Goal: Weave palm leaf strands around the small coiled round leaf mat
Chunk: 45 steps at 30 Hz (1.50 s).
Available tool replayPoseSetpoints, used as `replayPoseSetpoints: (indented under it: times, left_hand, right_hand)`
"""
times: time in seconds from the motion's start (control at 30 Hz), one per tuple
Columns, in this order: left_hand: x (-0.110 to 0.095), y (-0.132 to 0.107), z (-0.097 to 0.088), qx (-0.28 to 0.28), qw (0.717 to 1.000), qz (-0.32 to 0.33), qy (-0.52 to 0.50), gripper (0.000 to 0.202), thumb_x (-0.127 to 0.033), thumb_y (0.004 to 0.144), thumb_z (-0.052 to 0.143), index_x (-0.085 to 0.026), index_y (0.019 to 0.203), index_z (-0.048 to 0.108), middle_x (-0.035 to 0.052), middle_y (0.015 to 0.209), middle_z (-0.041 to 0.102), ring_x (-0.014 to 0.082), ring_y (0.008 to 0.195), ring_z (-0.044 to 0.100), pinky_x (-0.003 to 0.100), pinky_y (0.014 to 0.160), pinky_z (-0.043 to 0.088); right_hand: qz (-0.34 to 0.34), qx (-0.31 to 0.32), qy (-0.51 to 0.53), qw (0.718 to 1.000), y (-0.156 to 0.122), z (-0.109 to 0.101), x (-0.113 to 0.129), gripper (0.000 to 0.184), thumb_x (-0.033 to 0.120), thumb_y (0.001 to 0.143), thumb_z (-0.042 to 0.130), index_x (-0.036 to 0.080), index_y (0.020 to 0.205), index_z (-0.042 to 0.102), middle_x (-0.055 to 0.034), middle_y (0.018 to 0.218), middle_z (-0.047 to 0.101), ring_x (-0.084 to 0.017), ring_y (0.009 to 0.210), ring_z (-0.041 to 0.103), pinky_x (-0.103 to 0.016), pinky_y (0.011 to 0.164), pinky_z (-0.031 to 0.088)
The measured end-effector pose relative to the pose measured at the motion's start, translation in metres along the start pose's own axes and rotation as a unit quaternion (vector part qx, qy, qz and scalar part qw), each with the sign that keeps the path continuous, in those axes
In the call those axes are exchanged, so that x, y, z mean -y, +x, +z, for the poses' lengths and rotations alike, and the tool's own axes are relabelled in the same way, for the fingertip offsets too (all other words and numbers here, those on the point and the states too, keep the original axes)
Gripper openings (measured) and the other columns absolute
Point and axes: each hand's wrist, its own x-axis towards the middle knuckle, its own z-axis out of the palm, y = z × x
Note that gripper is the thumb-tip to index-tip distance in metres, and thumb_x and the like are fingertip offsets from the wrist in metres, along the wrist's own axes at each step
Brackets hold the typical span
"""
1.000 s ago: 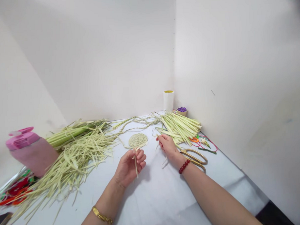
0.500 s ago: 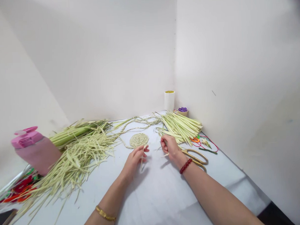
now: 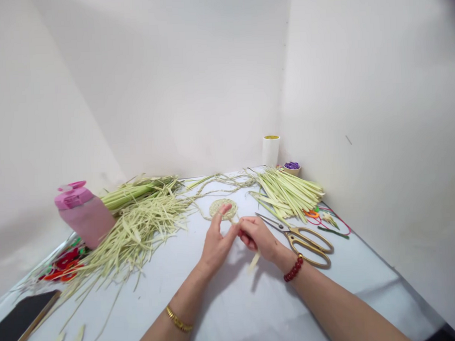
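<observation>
1. A pale work surface (image 3: 173,303) runs out ahead of both hands, walled in by white panels on the far and right sides.
2. Left of the left hand lies a large heap of shredded palm strips (image 3: 140,234), with a pink water bottle (image 3: 84,214) lying against it and a dark tablet (image 3: 25,320) nearer the surface's edge.
3. Beyond the right hand lies a bundle of trimmed palm strips (image 3: 289,193). Gold-handled scissors (image 3: 309,245) sit just right of that hand, blades pointing back toward the bundle.
4. Farther beyond the right hand stand a white cylinder (image 3: 271,151) and a small bowl of purple pieces (image 3: 291,167).
5. Beyond both hands, a braided palm cord (image 3: 220,183) trails away from the work.
6. The flat, round woven coil (image 3: 223,209) lies directly beyond the left hand's fingertips, on the surface, with the forefinger resting on it.
7. The left hand (image 3: 217,244) is half open; I cannot tell whether it truly grips the coil or only steadies it.
8. The right hand (image 3: 258,239) is curled closed, pinching a pale strip (image 3: 254,262) close to the coil's near edge, its free end poking out below the hand.
9. The work in hand appears to be binding this strip into the coil's rim, and the moment calls for a firm pinch with the coil held steady.
</observation>
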Motion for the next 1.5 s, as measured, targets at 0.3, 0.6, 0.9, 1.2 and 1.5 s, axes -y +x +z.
replayPoseSetpoints:
  times: [0.3,0.6,0.9,1.2,1.5]
  left_hand:
    - [0.011,0.002,-0.001,0.004,0.999,-0.038,-0.010,0.026,-0.042,0.083,0.052,-0.020,0.075,0.063,0.0041,0.094,0.065,0.0202,0.096,0.057,0.029,0.091,0.038]
    - [0.008,0.005,-0.001,0.003,0.999,-0.045,-0.019,0.027,-0.035,0.081,0.049,-0.021,0.059,0.056,0.0057,0.105,0.062,0.0223,0.113,0.049,0.031,0.098,0.033]
    - [0.010,0.005,-0.005,0.007,0.999,-0.032,0.007,0.025,-0.028,0.078,0.049,-0.020,0.055,0.049,0.0063,0.107,0.064,0.0229,0.114,0.050,0.035,0.101,0.032]
    - [0.012,0.009,-0.009,-0.095,0.993,-0.009,0.069,0.028,-0.039,0.084,0.050,-0.023,0.102,0.064,0.0088,0.140,0.042,0.0229,0.136,0.029,0.042,0.110,0.022]
    - [0.017,0.006,-0.005,-0.062,0.983,0.043,0.165,0.034,-0.040,0.080,0.058,-0.024,0.109,0.061,0.0069,0.146,0.033,0.0265,0.139,0.019,0.045,0.112,0.018]
  right_hand:
    - [0.007,-0.005,0.039,0.999,0.001,-0.003,0.002,0.014,0.023,0.067,0.047,0.018,0.055,0.051,0.0054,0.038,0.044,-0.005,0.030,0.029,-0.020,0.034,0.016]
    - [-0.008,-0.020,0.090,0.996,0.004,-0.005,0.002,0.012,0.023,0.066,0.048,0.018,0.056,0.051,0.0060,0.037,0.041,-0.005,0.031,0.027,-0.020,0.033,0.018]
    - [-0.015,-0.026,0.131,0.991,0.005,-0.007,0.001,0.011,0.024,0.067,0.050,0.017,0.058,0.051,0.0055,0.040,0.044,-0.005,0.032,0.029,-0.019,0.033,0.021]
    - [-0.003,-0.008,0.138,0.990,0.007,-0.008,0.001,0.011,0.024,0.068,0.051,0.016,0.060,0.052,0.0047,0.041,0.045,-0.006,0.032,0.031,-0.019,0.033,0.022]
    - [-0.028,0.101,0.136,0.985,0.001,-0.008,0.003,0.022,0.030,0.081,0.049,0.016,0.066,0.056,0.0020,0.048,0.051,-0.008,0.037,0.041,-0.022,0.039,0.031]
